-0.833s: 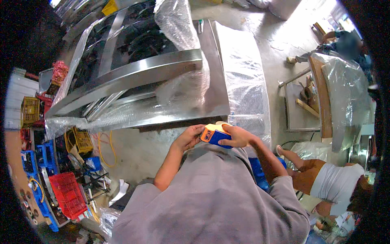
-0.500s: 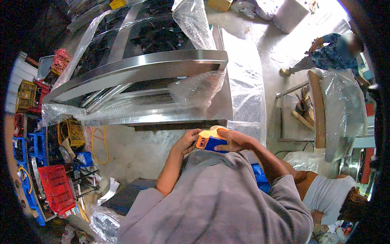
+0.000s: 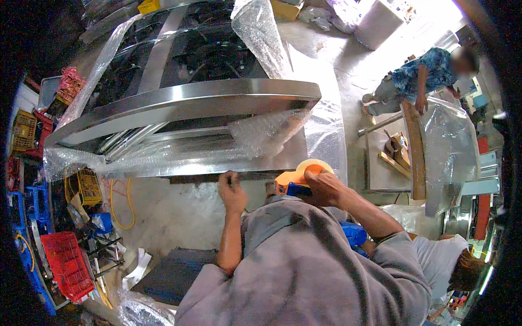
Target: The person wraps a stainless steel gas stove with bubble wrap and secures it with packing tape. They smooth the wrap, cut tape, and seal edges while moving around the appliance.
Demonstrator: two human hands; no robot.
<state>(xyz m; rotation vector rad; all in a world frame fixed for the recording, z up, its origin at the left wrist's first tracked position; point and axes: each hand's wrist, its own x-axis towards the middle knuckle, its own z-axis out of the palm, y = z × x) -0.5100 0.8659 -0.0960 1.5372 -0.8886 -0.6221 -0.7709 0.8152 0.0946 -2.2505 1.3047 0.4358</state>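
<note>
The right hand (image 3: 327, 188) is wrapped around an orange-and-blue dispenser (image 3: 288, 178), thumb laid against its round, paler upper part, the fingers bent in behind and beneath it. That dispenser sits just in front of the person's chest, near the middle of the view, its orange front corner turned toward nine o'clock and its blue side facing down toward six. Also at nine o'clock from it, and apart from it, the left hand (image 3: 232, 194) is raised with the fingers curled loosely inward, partly closed; whether they pinch anything small cannot be told. At ten o'clock stands a large steel range (image 3: 190, 103) with black grates on top, its front rail passing just beyond both hands, and crumpled bubble wrap (image 3: 269, 130) hangs beneath that rail. A plastic-covered panel (image 3: 329, 117) lies toward one o'clock. At two o'clock a co-worker in a blue patterned shirt (image 3: 429, 70) reaches over a wood-edged, plastic-draped frame (image 3: 415, 155), which stands close to three o'clock. Someone in a white top (image 3: 437, 261) is at four o'clock, partly cut off by the person's sleeve. Out at eight o'clock lies a red crate (image 3: 66, 266), with a yellow crate (image 3: 89, 187) at nine.
</note>
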